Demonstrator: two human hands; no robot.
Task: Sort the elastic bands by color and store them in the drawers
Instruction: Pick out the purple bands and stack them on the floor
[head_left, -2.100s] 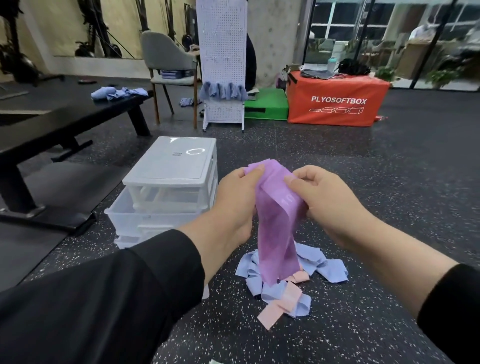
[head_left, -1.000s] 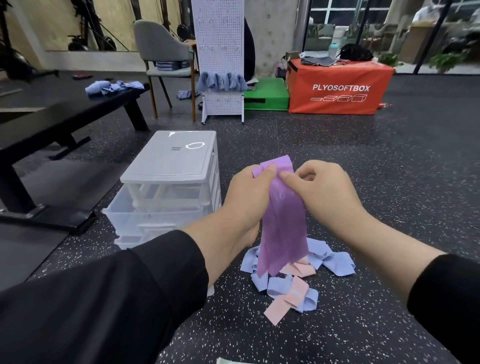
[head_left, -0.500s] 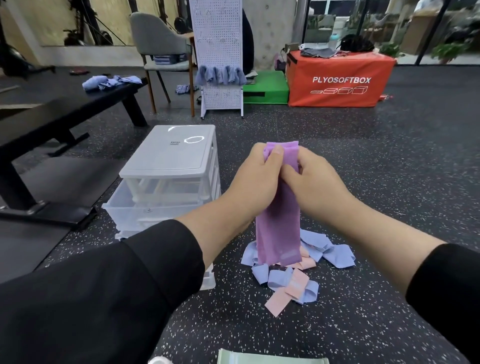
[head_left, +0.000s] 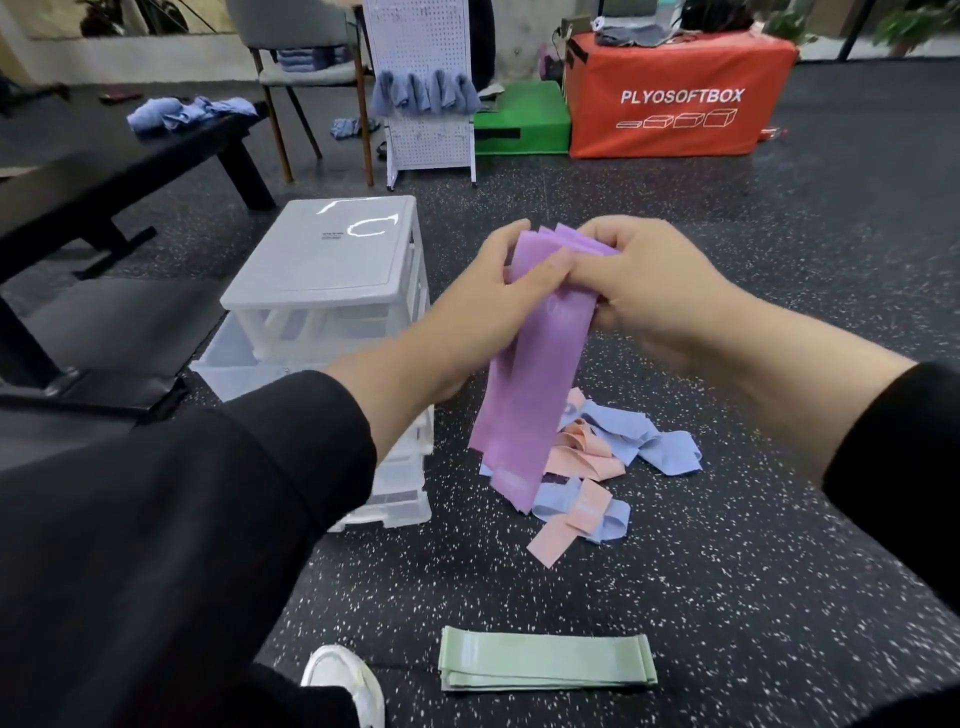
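Purple bands (head_left: 535, 374), flat, matte and stretchy, hang from both grips: left hand (head_left: 488, 306) and right hand (head_left: 644, 296) pinch the gathered top edges, thumbs meeting, forearms converging in black sleeves. Below, at 6 o'clock of the hands, blue and pink bands (head_left: 597, 457) lie tangled on the speckled floor (head_left: 779, 519). Green bands (head_left: 545, 660) lie stacked flat nearer. White plastic drawers (head_left: 322, 291) stand at 9 o'clock.

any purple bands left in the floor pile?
No, the floor pile shows only blue and pink bands; the purple bands hang from the left hand and right hand.
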